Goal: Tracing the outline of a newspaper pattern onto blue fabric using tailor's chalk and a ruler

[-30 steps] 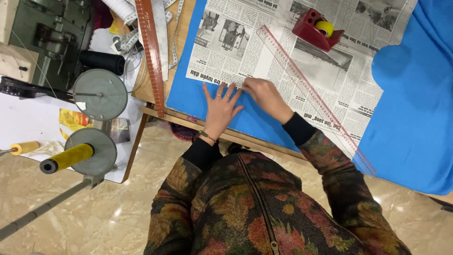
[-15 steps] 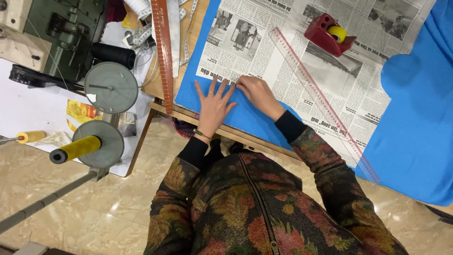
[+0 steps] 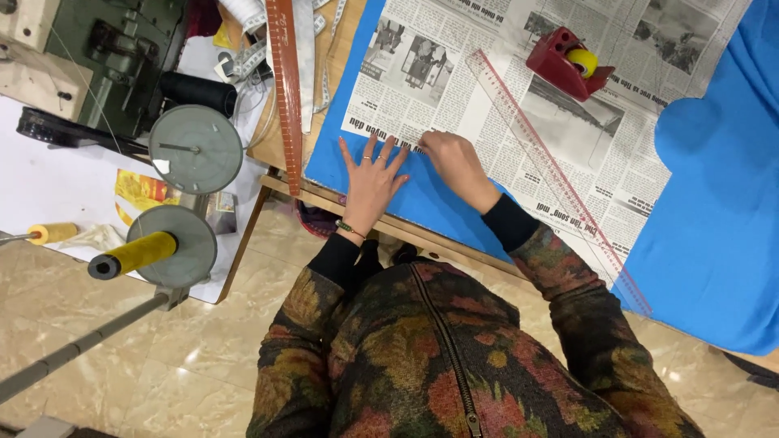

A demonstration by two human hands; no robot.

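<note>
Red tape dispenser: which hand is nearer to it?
Right. The right hand rests on the newspaper below-left of the tape dispenser; the left hand lies farther left on blue fabric.

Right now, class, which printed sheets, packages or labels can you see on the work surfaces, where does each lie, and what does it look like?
Black-and-white newspaper sheet: spread flat over the blue fabric, photos and text columns; both hands at its lower edge.
Yellow-and-orange printed packet: on the white table beside the grey round discs, flat.
No screens or signs.
</note>
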